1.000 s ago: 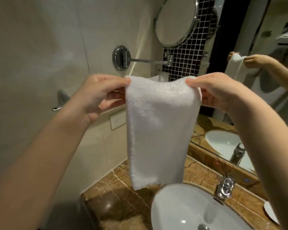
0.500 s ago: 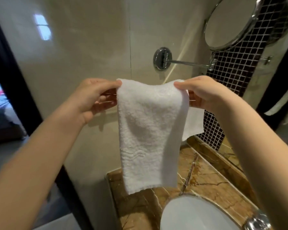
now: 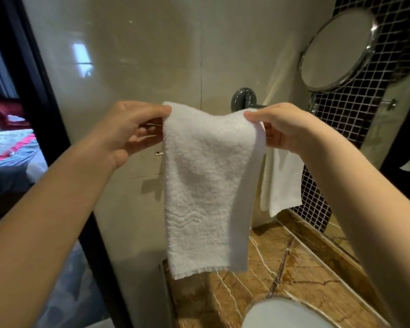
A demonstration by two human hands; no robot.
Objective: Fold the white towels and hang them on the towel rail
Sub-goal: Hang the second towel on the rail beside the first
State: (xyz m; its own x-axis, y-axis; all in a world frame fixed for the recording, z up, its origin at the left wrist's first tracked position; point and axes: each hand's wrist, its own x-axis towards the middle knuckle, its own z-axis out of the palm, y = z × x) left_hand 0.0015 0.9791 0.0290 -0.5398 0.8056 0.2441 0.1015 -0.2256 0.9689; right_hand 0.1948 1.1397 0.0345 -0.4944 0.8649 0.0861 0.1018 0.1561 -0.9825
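A folded white towel point(image 3: 206, 185) hangs in front of me, held up by its two top corners. My left hand point(image 3: 130, 131) pinches the left corner and my right hand point(image 3: 282, 126) pinches the right corner. Behind the towel's top edge the chrome towel rail's round wall mount point(image 3: 243, 99) shows on the beige wall; most of the bar is hidden by my right hand. A second white towel point(image 3: 282, 183) hangs from that rail, below my right wrist.
A brown marble counter point(image 3: 301, 275) lies below, with a white basin point(image 3: 279, 313) at the bottom edge. A round chrome mirror point(image 3: 336, 48) is mounted on the black mosaic tile point(image 3: 341, 119) at right. A dark door frame point(image 3: 33, 79) and a bed point(image 3: 7, 150) lie at left.
My view has swung left, from the basin and wall mirror toward the beige wall. Both hands still hold the towel, now closer to the rail mount.
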